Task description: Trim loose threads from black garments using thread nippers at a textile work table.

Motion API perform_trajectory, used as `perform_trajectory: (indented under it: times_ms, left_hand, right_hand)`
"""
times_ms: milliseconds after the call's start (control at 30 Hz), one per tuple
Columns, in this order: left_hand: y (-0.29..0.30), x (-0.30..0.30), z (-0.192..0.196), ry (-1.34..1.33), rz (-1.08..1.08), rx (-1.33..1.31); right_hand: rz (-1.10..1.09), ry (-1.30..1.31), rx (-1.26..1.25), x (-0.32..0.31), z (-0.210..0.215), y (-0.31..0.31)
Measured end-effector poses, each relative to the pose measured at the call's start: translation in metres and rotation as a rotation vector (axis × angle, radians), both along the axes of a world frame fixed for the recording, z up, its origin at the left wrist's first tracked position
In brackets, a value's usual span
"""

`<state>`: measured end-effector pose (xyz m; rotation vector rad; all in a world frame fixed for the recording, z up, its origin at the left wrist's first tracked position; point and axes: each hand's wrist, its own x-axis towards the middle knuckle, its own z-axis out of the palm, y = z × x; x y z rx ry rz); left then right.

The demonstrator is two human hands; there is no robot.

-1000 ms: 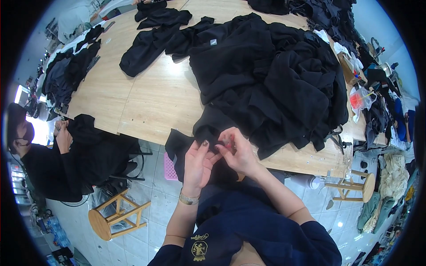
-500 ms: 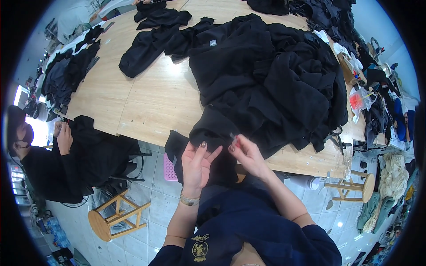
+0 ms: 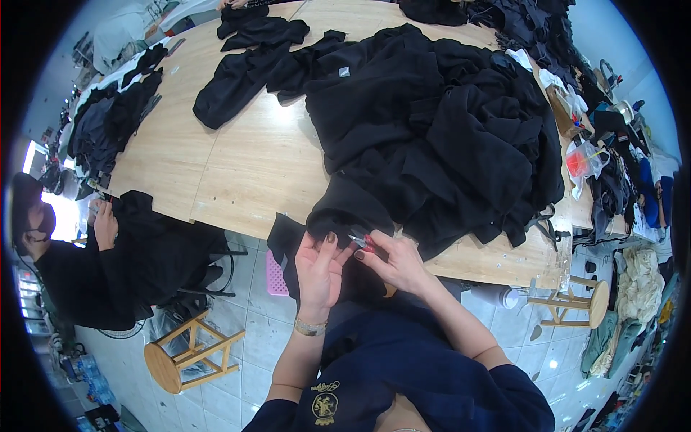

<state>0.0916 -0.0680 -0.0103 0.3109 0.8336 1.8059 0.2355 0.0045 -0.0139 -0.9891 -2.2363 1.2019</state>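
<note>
My left hand [image 3: 318,271] is raised palm toward me at the table's near edge, fingers pinching the edge of a black garment [image 3: 345,216] that hangs off the wooden table [image 3: 245,165]. My right hand [image 3: 394,261] sits just beside it, gripping small red-handled snips [image 3: 360,239] whose tip points at the cloth between the two hands. The garment runs back into a big heap of black clothes [image 3: 446,129] on the table.
Another person [image 3: 93,252] in black sits at the left edge of the table handling dark cloth. More black pieces [image 3: 252,50] lie at the far side. Wooden stools [image 3: 187,353] stand on the tiled floor left and right [image 3: 576,302].
My right hand drew away from the left half a second ago, then came back against it with the snips. The left hand has stayed on the cloth.
</note>
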Motion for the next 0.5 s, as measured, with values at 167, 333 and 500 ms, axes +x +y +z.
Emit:
perform_trajectory:
  times_ms: [167,333,500]
  left_hand:
    - [-0.001,0.001,-0.006,0.073,0.011,0.042]
    - [-0.001,0.003,-0.008,0.164,0.038,0.051]
    - [-0.001,0.004,-0.003,0.292,0.064,0.047]
  right_hand:
    - [0.001,-0.002,0.021,-0.003,0.005,-0.001]
    - [0.008,-0.008,0.031,-0.004,0.007,-0.001]
    - [0.007,-0.047,0.062,-0.004,0.011,0.001]
